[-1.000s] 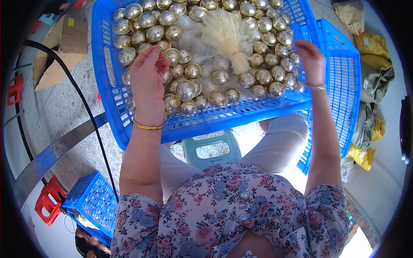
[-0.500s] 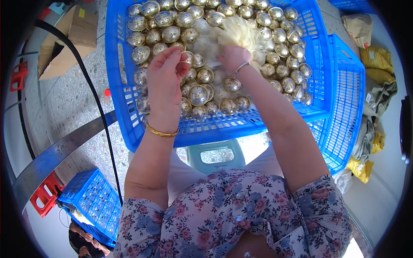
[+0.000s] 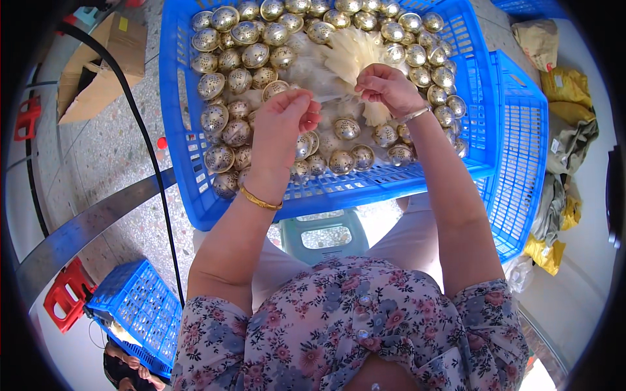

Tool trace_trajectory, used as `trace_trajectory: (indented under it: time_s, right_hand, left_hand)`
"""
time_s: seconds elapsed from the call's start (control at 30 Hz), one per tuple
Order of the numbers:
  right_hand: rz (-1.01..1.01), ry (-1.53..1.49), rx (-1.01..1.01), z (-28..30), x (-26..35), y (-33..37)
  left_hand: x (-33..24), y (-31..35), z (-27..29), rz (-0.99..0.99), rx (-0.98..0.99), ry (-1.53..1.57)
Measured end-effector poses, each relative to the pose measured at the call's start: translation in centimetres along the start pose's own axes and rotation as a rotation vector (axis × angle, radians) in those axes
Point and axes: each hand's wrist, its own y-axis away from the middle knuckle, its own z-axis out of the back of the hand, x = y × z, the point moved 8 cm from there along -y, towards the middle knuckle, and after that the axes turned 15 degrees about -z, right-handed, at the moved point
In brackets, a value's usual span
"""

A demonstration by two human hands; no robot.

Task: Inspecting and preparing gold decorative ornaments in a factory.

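Observation:
Over a blue plastic crate [image 3: 175, 124] full of gold perforated balls [image 3: 256, 55], both my hands hover apart. My left hand [image 3: 285, 124] is closed in a pinch above balls left of the middle; anything between its fingertips is too small to make out. To the right, my right hand [image 3: 393, 91] is also closed, thumb against fingers, beside a bundle of cream feathers [image 3: 353, 55]. What it pinches, if anything, cannot be made out. Wispy pale feathers [image 3: 306, 73] lie among the balls between the hands.
Another blue crate [image 3: 521, 156] stands against the right side. A pale green stool [image 3: 293, 236] is below the near rim. On the left are a cardboard box [image 3: 120, 62], a black cable [image 3: 140, 124] and a metal bar [image 3: 98, 218]. Another person [image 3: 127, 365] shows at the lower left.
My right hand has come off the feather bundle, moving right and slightly nearer. My left hand has shifted right and a little nearer, its fingers still pinched.

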Motion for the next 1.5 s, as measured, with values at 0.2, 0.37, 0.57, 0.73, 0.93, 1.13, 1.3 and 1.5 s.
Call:
trace_trajectory:
  time_s: [0.2,0.37,0.57,0.73,0.93,1.13,1.3,1.5]
  right_hand:
    - [0.133,0.034,-0.161,-0.5,1.6,3.5]
    - [0.209,-0.015,-0.273,-0.9,1.9,4.7]
    - [0.359,0.100,-0.262,-1.5,4.8,4.7]
    - [0.388,0.081,-0.236,-1.0,5.3,3.9]
    - [0.565,0.086,-0.205,-1.0,6.7,4.3]
    - [0.778,-0.645,0.525,0.4,10.5,12.3]
    - [0.668,-0.641,0.270,4.0,8.6,10.8]
    - [0.527,-0.234,0.032,3.6,7.7,10.3]
  left_hand:
    - [0.7,0.3,-0.5,0.019,0.065,-0.089]
    - [0.6,0.6,-1.2,-0.005,0.133,-0.181]
    - [0.7,-0.2,-1.4,-0.081,0.128,-0.396]
    - [1.4,-4.1,-6.9,-0.521,0.359,-0.853]
    - [8.8,-9.2,-10.0,-0.756,0.531,-1.247]
    - [9.2,-10.3,-9.2,-0.548,0.326,-1.110]
    - [8.9,-9.8,-8.7,-0.321,0.341,-0.858]
    - [11.1,-3.4,-8.8,-0.331,0.914,-1.699]
